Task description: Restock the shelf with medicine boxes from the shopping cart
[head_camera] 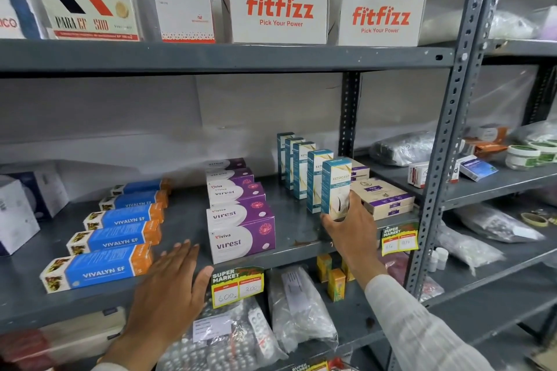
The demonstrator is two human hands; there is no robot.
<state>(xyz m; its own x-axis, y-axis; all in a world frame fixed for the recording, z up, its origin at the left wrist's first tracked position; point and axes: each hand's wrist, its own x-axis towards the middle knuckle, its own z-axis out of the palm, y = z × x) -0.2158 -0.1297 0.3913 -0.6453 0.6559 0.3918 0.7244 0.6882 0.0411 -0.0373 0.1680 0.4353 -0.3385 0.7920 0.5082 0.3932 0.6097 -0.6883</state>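
My right hand point(352, 227) grips the base of a tall teal and white Ketocalm box point(335, 187), which stands upright at the front of a row of matching teal boxes point(297, 164) on the grey middle shelf point(295, 238). My left hand point(168, 289) hovers flat, fingers spread, over the shelf's front edge with nothing in it. It is between the blue Vivalyn EF boxes point(102, 269) and the purple Virest boxes point(241, 235). The shopping cart is out of sight.
Cream and purple flat boxes point(382, 196) lie right of the teal row. Fitfizz display cartons point(278, 9) and large boxes fill the upper shelf. Bagged blister packs point(241, 337) sit below. A perforated upright post point(452, 129) stands at the right, with yellow price tags point(236, 286) on the shelf edge.
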